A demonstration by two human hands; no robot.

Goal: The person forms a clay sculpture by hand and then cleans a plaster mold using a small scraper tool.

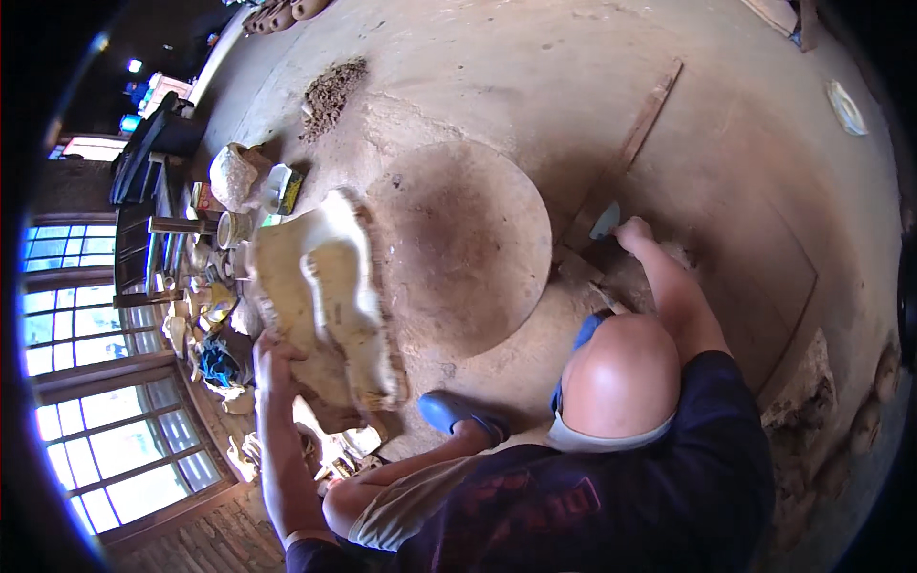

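My left hand (275,371) grips the near left edge of a tan, wavy-edged sheet-like piece (287,272), slightly smeared by motion, with a pale curved strip along its middle. I cannot tell its material. To the right of it lies a large round clay-stained disc (468,248), like a potter's wheel head. Beyond my right knee, my right hand (632,234) is closed on a small pale-blue flat scraper (607,221), its blade held low over the dirty floor at the disc's right side. The hand hides the scraper's grip end.
A crumbly brown heap (331,94) lies on the floor past the disc. A wooden strip (654,110) lies at the far right. Bags, tubs and a jar (232,229) crowd the left, below windows (124,458). My blue shoe (463,415) is near the disc.
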